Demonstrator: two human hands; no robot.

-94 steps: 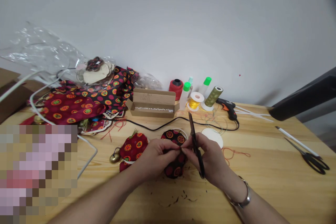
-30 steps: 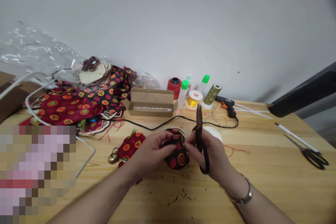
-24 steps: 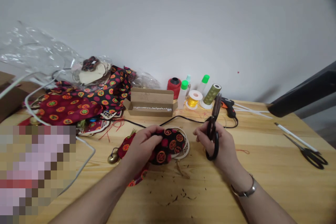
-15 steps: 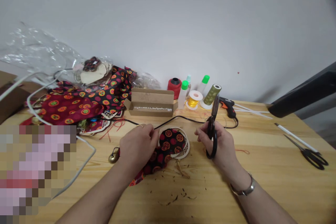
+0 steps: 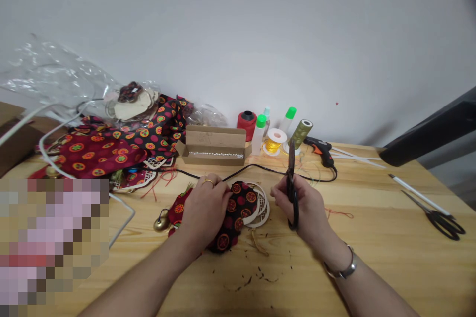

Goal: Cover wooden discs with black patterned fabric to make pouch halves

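My left hand (image 5: 204,210), with a ring on one finger, is closed on a piece of dark patterned fabric (image 5: 238,215). The fabric's right end lies over a round white lattice frame (image 5: 265,208); a tan cord (image 5: 258,242) trails below the frame. To the left of this hand, a small brass bell (image 5: 161,222) rests by a red part of the fabric. My right hand (image 5: 307,203) grips black-handled scissors (image 5: 291,178), blades pointing up, to the right of the frame and apart from it. The left fingertips are partly hidden.
Behind stand an open cardboard box (image 5: 213,158) of small shiny beads, thread spools (image 5: 275,142), green-capped bottles (image 5: 259,131) and a glue gun (image 5: 322,148). A black cable (image 5: 256,165) crosses the table. More scissors (image 5: 442,223) lie right; patterned fabric (image 5: 100,146) is heaped left. Dark scraps (image 5: 245,282) lie in front.
The fabric has shifted and turned under my left hand, showing more of its red part at left and more of the frame. My right hand with the scissors has moved slightly left.
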